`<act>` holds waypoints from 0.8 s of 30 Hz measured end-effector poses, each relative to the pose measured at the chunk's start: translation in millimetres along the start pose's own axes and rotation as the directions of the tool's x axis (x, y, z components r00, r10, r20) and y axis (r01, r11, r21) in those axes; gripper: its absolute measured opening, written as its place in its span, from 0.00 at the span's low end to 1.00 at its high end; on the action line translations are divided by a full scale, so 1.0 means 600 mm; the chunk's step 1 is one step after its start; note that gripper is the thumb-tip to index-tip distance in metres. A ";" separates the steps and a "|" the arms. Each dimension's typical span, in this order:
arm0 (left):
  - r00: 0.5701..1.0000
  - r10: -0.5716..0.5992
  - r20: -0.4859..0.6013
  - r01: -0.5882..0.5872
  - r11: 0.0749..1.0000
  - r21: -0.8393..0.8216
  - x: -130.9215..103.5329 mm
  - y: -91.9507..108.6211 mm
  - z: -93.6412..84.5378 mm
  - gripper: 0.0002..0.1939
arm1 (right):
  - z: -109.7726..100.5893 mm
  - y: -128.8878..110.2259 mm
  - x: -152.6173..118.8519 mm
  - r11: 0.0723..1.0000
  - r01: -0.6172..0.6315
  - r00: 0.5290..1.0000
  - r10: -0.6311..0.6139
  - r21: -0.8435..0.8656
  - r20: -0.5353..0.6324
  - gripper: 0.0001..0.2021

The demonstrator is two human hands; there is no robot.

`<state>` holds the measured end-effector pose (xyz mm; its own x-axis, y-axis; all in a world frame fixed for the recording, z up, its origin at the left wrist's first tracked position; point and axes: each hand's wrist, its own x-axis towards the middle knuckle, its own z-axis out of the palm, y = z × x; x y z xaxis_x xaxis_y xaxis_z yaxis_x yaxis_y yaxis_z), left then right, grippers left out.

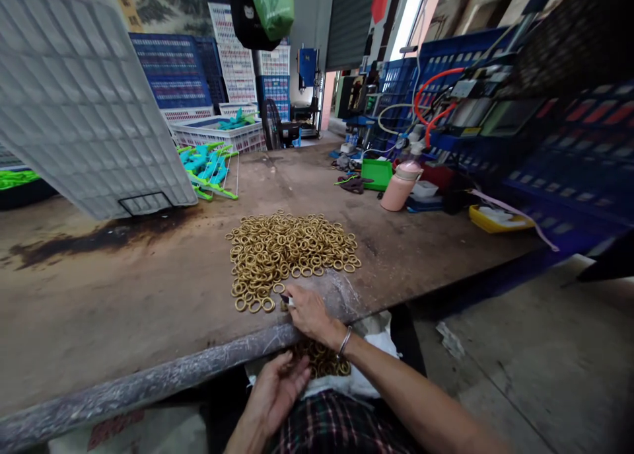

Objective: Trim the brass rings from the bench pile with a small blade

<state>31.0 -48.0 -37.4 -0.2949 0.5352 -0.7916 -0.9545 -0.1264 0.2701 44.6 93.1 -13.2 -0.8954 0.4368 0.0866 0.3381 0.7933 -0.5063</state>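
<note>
Where the worktop's (148, 302) front edge meets the lap, the left hand (278, 391) is held palm up, fingers apart, apparently for easy access to the sack. Inside that edge, brass-coloured rings (292, 248) are heaped, probably for close reach. A dark-tipped item (286, 300) is pinched by the right hand (313, 316) near them. Below the edge, loose rings (327, 363) are cradled in white cloth (384, 343), seemingly against spilling.

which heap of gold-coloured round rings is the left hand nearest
The heap of gold-coloured round rings below the scuffed grey table edge, right beside the left hand; the other heap lies up on the brown tabletop.
</note>
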 end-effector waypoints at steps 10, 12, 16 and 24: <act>0.997 0.071 0.021 -0.074 0.960 0.268 -0.024 -0.013 0.005 0.05 | -0.030 0.045 -0.036 0.767 -0.161 0.975 0.222 0.621 -0.022 0.04; 0.983 0.148 0.113 -0.181 0.896 0.406 -0.037 -0.016 0.010 0.07 | -0.036 0.048 -0.047 0.673 -0.232 0.962 0.265 0.702 0.063 0.03; 0.810 0.490 0.322 -0.576 0.561 0.595 -0.056 -0.014 0.026 0.14 | -0.046 0.043 -0.063 0.484 -0.367 0.926 0.273 0.794 0.261 0.03; 0.611 0.546 0.572 -0.766 0.229 0.600 -0.039 0.023 0.052 0.09 | -0.056 0.016 -0.077 0.300 -0.507 0.862 0.159 0.808 0.482 0.03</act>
<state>26.0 -36.4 2.1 -0.6763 0.7363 -0.0227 0.0344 0.0624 0.9975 98.9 94.9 6.5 -0.8577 0.2980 -0.4190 0.3210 -0.3261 -0.8892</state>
